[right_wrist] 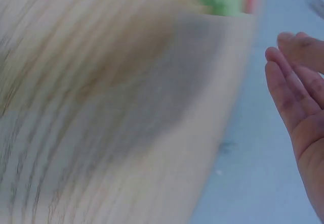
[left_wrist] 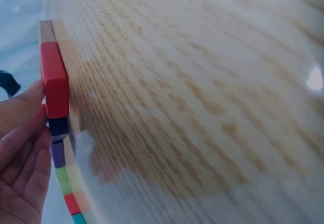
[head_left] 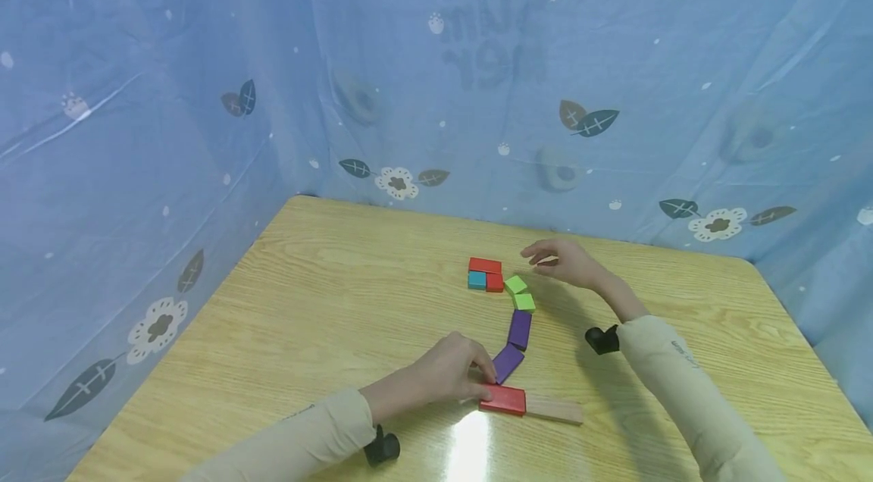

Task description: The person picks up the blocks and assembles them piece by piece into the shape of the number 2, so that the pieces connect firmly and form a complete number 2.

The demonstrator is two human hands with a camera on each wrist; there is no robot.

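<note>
My left hand (head_left: 450, 367) is at the near end of a curved line of wooden blocks, its thumb and fingers pinching the left end of a flat red block (head_left: 503, 400). In the left wrist view, the thumb lies against that red block (left_wrist: 56, 80). A natural wood block (head_left: 555, 410) adjoins its right end. Two purple blocks (head_left: 520, 330) lead away to two lime green blocks (head_left: 524, 302). Beyond them lie a small red block (head_left: 494, 283), a teal block (head_left: 477, 280) and a longer red block (head_left: 485, 265). Holding nothing, my right hand (head_left: 566, 262) hovers right of these, fingers loosely bent.
The light wood table (head_left: 327, 300) meets a blue patterned curtain (head_left: 477, 88) along its back and sides. Each sleeved wrist carries a black camera mount, such as the right one (head_left: 603, 340). Glare (head_left: 469, 448) shines on the table near the front.
</note>
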